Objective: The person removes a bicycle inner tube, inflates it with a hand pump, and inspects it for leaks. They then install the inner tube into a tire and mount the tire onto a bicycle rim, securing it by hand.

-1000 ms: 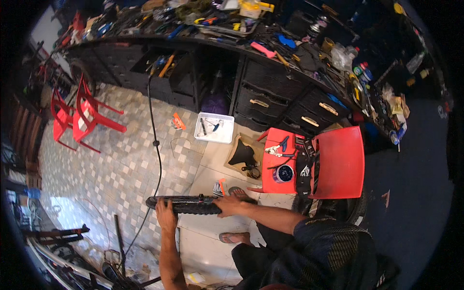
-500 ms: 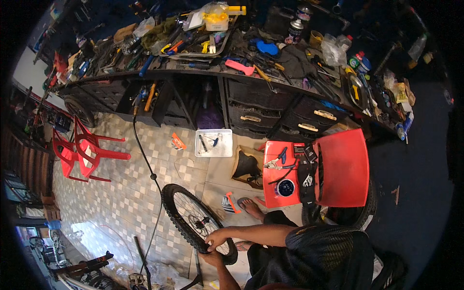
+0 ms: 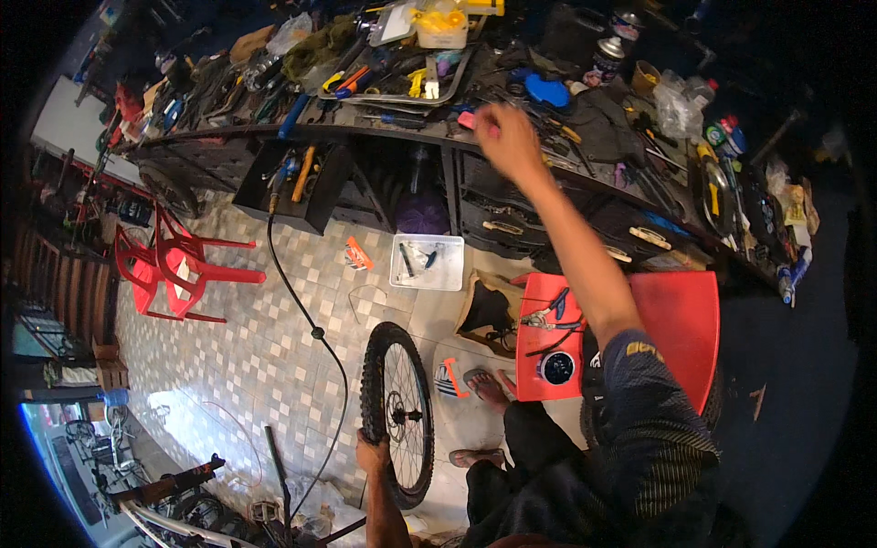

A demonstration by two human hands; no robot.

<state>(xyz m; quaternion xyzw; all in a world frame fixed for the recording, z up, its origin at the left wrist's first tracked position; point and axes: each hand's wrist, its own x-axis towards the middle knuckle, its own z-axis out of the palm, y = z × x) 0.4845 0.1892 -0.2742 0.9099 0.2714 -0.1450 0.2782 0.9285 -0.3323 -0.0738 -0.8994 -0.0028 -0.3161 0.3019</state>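
My left hand (image 3: 373, 451) grips the knobby tire of a bicycle wheel (image 3: 367, 402), which stands on the floor with its hub and disc rotor showing. My right arm stretches across to the workbench. There my right hand (image 3: 508, 139) is closed over a long pink tool (image 3: 467, 120); most of the tool is hidden beneath the fingers, so its exact kind cannot be made out. Around that hand lie loose hand tools and a blue lid-like piece (image 3: 547, 90).
A red chair (image 3: 554, 343) bears pliers (image 3: 548, 315) and a round tub (image 3: 557, 367) of dark contents. Near the bench sit a white tray (image 3: 452, 274) and an open cardboard box (image 3: 489, 315). A black hose (image 3: 290, 290) hangs from an open drawer; red chairs (image 3: 196, 274) stand left.
My right hand has left the tire and reached up to the pink tool on the bench. The wheel now stands more upright, held by my left hand alone. The view has shifted.
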